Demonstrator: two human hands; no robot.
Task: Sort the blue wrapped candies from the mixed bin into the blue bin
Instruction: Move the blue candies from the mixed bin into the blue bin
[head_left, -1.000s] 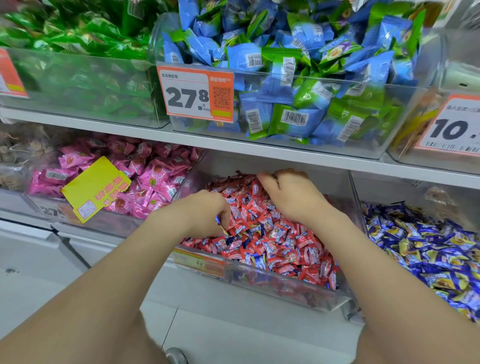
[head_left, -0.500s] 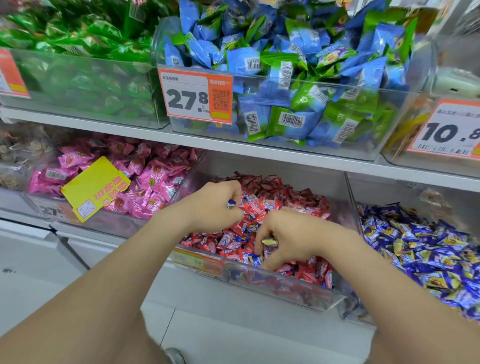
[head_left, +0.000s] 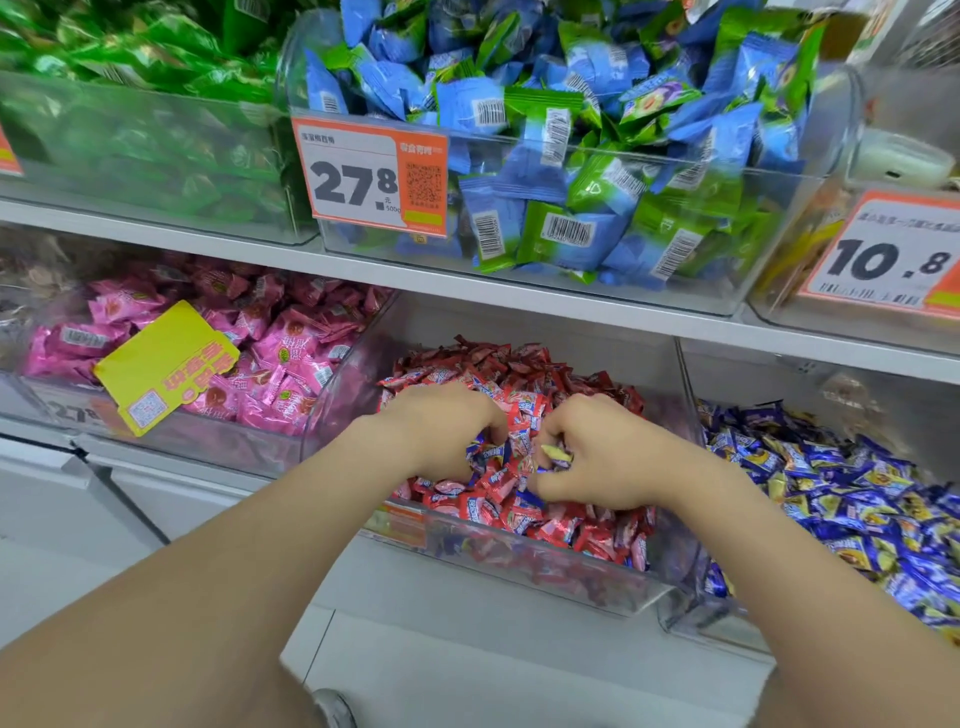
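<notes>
The mixed bin (head_left: 519, 561) is a clear tub on the lower shelf, heaped with red wrapped candies. Both my hands are in it, close together over the heap. My left hand (head_left: 441, 431) has its fingers curled round blue wrapped candies (head_left: 480, 452). My right hand (head_left: 597, 457) pinches a blue and yellow wrapped candy (head_left: 556, 453) between thumb and fingers. The blue bin (head_left: 691, 618) stands right of the mixed bin and is full of blue and yellow candies (head_left: 841, 493).
A pink candy bin (head_left: 171, 436) with a yellow tag (head_left: 166, 364) stands to the left. On the shelf above are a green candy bin (head_left: 145, 156) and a blue-green packet bin (head_left: 519, 228) with price tag 27.8 (head_left: 370, 176). A 10.8 tag (head_left: 883, 254) hangs at right.
My right hand came from the back of the mixed bin toward the front and picked up a blue and yellow candy. Both hands have drawn close together over the heap.
</notes>
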